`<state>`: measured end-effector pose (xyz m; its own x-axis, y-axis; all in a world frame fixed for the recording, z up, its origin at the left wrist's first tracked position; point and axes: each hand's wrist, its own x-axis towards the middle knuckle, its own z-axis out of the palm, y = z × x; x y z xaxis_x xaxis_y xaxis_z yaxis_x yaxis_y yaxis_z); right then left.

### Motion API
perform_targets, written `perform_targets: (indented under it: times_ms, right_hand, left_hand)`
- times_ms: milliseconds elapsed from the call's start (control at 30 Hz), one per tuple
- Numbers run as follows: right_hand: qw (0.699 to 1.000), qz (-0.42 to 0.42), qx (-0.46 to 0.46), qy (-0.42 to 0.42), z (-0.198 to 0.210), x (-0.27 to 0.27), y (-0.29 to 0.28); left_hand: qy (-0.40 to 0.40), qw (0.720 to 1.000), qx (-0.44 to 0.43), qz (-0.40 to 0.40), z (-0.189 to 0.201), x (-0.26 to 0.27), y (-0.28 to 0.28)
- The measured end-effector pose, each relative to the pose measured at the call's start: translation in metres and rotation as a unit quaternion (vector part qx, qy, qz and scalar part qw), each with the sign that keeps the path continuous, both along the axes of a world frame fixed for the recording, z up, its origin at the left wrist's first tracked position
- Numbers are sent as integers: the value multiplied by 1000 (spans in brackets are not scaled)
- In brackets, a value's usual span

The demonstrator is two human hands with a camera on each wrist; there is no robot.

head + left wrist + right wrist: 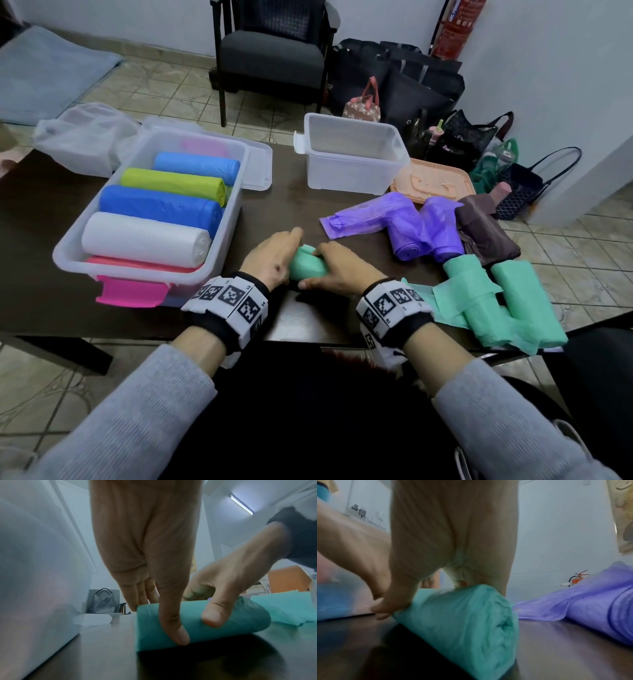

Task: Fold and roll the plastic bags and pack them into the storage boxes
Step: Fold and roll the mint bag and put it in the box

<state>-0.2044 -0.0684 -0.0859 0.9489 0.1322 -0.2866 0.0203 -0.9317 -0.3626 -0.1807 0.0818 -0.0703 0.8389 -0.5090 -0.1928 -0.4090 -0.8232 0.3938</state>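
A green rolled plastic bag (306,265) lies on the dark table (51,212) just right of the filled storage box (224,240). My left hand (274,253) grips its left end, and in the left wrist view the left hand (157,624) has its thumb on the near side of the roll (223,626) and its fingers behind. My right hand (337,267) grips the right part; the right wrist view shows the right hand (419,595) curled over the roll (471,622). The second storage box (352,174) stands empty at the back.
The filled box holds white, blue, yellow-green and pink rolls. Purple rolls (411,226), a brown roll (486,233) and loose green rolls (507,305) lie at the right. An orange lid (431,181) and a white bag (85,137) sit at the back. A chair and handbags stand beyond.
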Motion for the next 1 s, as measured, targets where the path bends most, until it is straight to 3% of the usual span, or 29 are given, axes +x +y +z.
perform_targets:
  times_ms: [200, 467, 667, 833, 1000]
  right_hand:
    - [996, 0, -36, 85, 8, 18, 12]
    - [1000, -4, 0, 25, 0, 8, 12]
    - [999, 28, 10, -14, -13, -4, 6]
    - [998, 30, 47, -22, -6, 0, 2]
    - [981, -3, 146, -130, 35, 23, 15]
  left_hand:
    - [14, 1000, 12, 11, 4, 4, 0]
    - [23, 998, -27, 42, 1, 1, 2]
    - [29, 999, 0, 44, 11, -2, -3]
    - [44, 994, 80, 57, 48, 8, -12]
    - [-26, 988, -7, 150, 118, 53, 28]
